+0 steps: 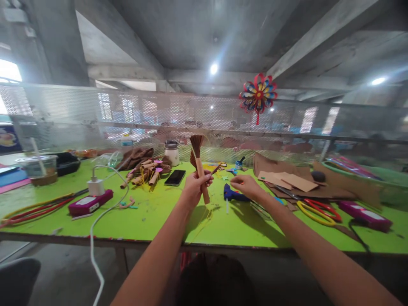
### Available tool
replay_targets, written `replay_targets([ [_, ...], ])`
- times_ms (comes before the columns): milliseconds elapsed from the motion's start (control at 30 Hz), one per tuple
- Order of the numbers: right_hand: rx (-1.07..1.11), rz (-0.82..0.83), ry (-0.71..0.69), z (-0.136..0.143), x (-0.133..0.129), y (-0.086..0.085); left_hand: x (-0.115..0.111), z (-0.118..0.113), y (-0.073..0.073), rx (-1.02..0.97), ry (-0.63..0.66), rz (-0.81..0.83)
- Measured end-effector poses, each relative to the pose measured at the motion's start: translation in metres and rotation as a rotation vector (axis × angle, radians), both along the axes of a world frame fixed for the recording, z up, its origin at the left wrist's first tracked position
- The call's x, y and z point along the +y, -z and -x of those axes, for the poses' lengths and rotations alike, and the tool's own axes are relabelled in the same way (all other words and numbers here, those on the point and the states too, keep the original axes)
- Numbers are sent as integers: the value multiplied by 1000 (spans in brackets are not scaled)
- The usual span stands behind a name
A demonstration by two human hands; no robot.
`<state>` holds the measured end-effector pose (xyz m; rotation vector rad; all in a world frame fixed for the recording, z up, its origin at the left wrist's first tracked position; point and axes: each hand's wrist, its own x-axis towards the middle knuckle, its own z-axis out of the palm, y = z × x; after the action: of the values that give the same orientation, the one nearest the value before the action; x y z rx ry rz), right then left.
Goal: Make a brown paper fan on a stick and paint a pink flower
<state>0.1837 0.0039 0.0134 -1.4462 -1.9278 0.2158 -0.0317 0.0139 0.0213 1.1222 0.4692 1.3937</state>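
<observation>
Brown paper tube with a dark fringe stands near-upright above the middle of the green table, clamped in the left hand below the fringe — apparently to spare the fanned end. Just right of it lies a blue glue gun, likely placed for easy reach, with the right hand by its handle, fingers bent — whether they pinch anything, I cannot tell. Farther right, cardboard pieces overlap, perhaps to save space.
</observation>
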Motion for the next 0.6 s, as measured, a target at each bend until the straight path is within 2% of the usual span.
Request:
replay_targets([
  [33, 81, 5, -28, 9, -2, -6, 0, -1, 1, 10, -15, -20],
  [100, 528, 124, -177, 30, -5, -15, -1, -4, 3, 33, -44, -55],
  [133, 674, 180, -245, 39, -5, -19, -3, -5, 3, 46, -58, -66],
  [200, 894, 282, -315, 54, -3, -21, -5, -7, 3, 67, -80, -71],
  [300, 1134, 361, -391, 62, 3, -16, -9, -8, 2, 56, -72, -56],
  [433, 1260, 347, -537, 55, 4, -7, -12, -6, -1, -38, 79, 17],
  [600, 1124, 263, -730, 41, -8, -9, -15, -2, -5, -93, 300, 183],
])
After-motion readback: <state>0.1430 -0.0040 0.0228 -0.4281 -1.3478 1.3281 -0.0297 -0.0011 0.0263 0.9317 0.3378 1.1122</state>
